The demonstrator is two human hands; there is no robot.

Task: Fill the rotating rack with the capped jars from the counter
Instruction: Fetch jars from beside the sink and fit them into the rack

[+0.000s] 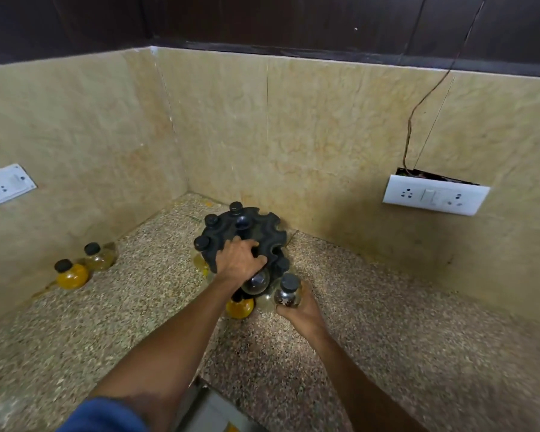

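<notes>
The black rotating rack (264, 233) stands in the counter's back corner, with several black-capped jars hanging in its notches. My left hand (239, 260) lies on the rack's top, fingers gripping its near edge. My right hand (300, 307) holds a clear jar with dark contents (289, 293) and a black cap, just in front of the rack's right side. A jar of yellow powder (239, 308) sits low at the rack's near side. Two more capped jars stand by the left wall: a yellow one (70, 274) and a paler one (99, 257).
The speckled stone counter (387, 338) is bounded by tiled walls at the back and left. A white socket plate (435, 196) with a loose wire hangs on the right wall, another socket plate (5, 185) on the left. A grey object (212, 410) shows at the counter's near edge.
</notes>
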